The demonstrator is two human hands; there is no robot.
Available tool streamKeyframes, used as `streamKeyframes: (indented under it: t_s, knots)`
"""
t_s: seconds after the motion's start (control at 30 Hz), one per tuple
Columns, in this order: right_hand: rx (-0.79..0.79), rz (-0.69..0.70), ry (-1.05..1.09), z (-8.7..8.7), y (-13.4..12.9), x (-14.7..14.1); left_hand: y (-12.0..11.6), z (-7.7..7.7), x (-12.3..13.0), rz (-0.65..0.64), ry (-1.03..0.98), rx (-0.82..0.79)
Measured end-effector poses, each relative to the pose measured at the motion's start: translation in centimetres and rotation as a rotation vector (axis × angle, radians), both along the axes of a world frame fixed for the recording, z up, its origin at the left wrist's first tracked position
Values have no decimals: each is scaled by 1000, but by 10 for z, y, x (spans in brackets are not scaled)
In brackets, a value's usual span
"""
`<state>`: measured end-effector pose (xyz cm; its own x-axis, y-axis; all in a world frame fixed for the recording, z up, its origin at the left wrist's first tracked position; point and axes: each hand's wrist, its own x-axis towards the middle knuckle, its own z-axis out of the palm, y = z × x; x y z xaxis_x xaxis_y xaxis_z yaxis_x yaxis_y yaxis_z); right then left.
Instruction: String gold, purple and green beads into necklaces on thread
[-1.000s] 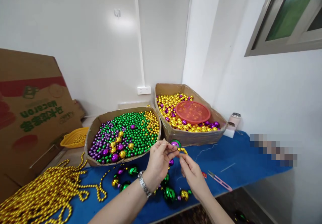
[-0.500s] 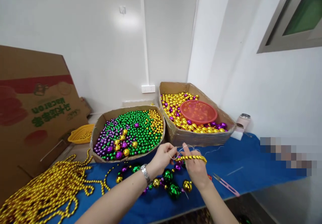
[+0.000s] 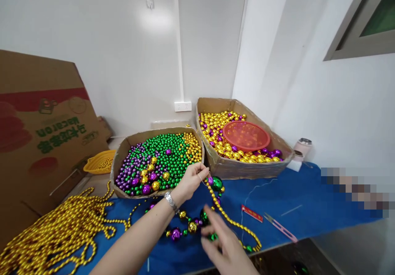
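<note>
My left hand (image 3: 191, 180), a watch on its wrist, is raised above the blue cloth (image 3: 296, 192) with thumb and fingers pinched on a thin white string (image 3: 201, 178). Just below the pinch hang a purple bead and a large green bead (image 3: 217, 183). A strand of small gold beads (image 3: 228, 219) runs down from there to the cloth's front edge. My right hand (image 3: 225, 242) is lower, fingers apart and holding nothing visible. It partly covers a garland of purple, green and gold beads (image 3: 192, 227) lying on the cloth.
Two cardboard boxes of loose beads (image 3: 160, 159) (image 3: 212, 168) stand behind, one with a red basin (image 3: 246, 136). Gold bead strands (image 3: 52, 229) heap at left near a yellow basket (image 3: 100, 162) and large carton (image 3: 46, 143). Pink thread snips (image 3: 280, 227) and a red label (image 3: 252, 213) lie right.
The gold bead strand has come off my right hand and now hangs down to the cloth. My right hand has moved down and toward me; my left has risen slightly, still pinching the string.
</note>
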<state>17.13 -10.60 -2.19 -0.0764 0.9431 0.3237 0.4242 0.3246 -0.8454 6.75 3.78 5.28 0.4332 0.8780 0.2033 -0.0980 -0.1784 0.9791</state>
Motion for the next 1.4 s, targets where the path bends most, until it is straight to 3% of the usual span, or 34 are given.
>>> streamKeyframes:
  t_s: [0.07, 0.23, 0.43, 0.53, 0.67, 0.77, 0.87, 0.97, 1.07, 1.2, 1.3, 1.4]
  knots:
    - [-61, 106, 43, 11, -10, 4, -2, 1, -4, -6, 36, 37]
    - [122, -210, -137, 41, 13, 31, -16, -9, -9, -16, 104, 84]
    - [303, -344, -319, 23, 45, 14, -28, -16, -4, -22, 161, 142]
    - [229, -226, -239, 28, 46, 17, -26, -16, -8, -26, 185, 153]
    - [-139, 137, -24, 63, 55, 61, -20, -18, -20, -119, 217, 105]
    - [69, 69, -306, 92, 84, 94, -21, -23, -25, -270, 257, 33]
    - [164, 12, -402, 104, 125, 98, -27, -32, -19, -369, 287, -23]
    - [198, -31, -472, 95, 159, 82, -32, -43, -9, -340, 250, -75]
    - [188, -80, -522, 76, 163, 71, -32, -53, -4, -209, 128, -209]
    - [191, -169, -501, 58, 121, 76, -28, -62, -9, -65, 2, -341]
    - [129, -82, -422, 42, 80, 74, -28, -63, -12, -38, -27, -346]
    - [-151, -41, -11, 18, 53, 55, -32, -61, -11, -36, 25, -287]
